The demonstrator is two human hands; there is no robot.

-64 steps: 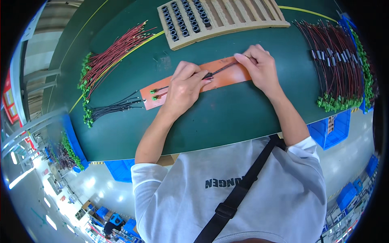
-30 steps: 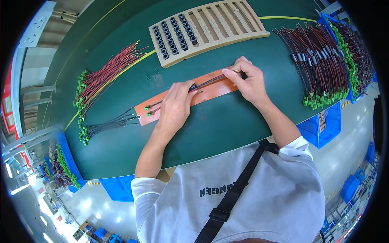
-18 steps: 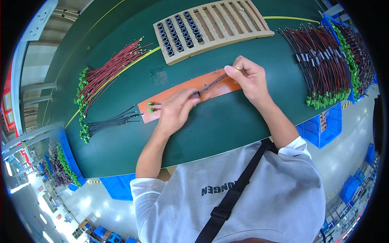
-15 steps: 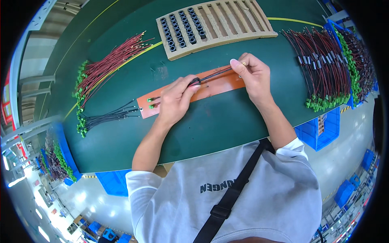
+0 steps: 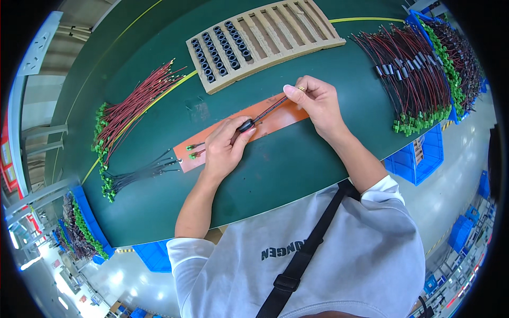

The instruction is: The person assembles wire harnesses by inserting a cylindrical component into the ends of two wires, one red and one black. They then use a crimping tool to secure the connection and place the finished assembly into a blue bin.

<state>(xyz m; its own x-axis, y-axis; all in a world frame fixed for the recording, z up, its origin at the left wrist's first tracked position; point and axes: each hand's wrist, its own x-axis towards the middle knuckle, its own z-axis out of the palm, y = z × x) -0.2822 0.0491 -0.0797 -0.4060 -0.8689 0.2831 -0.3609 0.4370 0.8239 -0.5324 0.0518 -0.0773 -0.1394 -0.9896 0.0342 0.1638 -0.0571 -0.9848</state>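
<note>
My left hand (image 5: 225, 146) pinches a black ferrite core (image 5: 245, 125) between thumb and fingers. Dark red and black wires (image 5: 271, 110) stretch from that core to my right hand (image 5: 319, 107), which grips their ends; small gold-coloured tips poke out by its thumb. Two green connectors (image 5: 193, 155) on short leads show just left of my left hand, over the orange board (image 5: 217, 130). Both hands are above this long board, which lies slanted on the green table. My left fingers hide part of the wires.
Beyond the board stands a slotted tan tray (image 5: 265, 58), its left slots filled with black cores. Red wires (image 5: 140, 93) and black wires (image 5: 140, 168) with green connectors lie left. Finished-looking wire bundles (image 5: 405, 74) lie right, beside a blue bin (image 5: 450, 106). Another blue bin (image 5: 90, 217) stands left.
The black core in my left hand now shows more fully between thumb and fingers. Both hands keep their grip. The whole view has shifted, with the tray and right-hand bundles appearing farther left.
</note>
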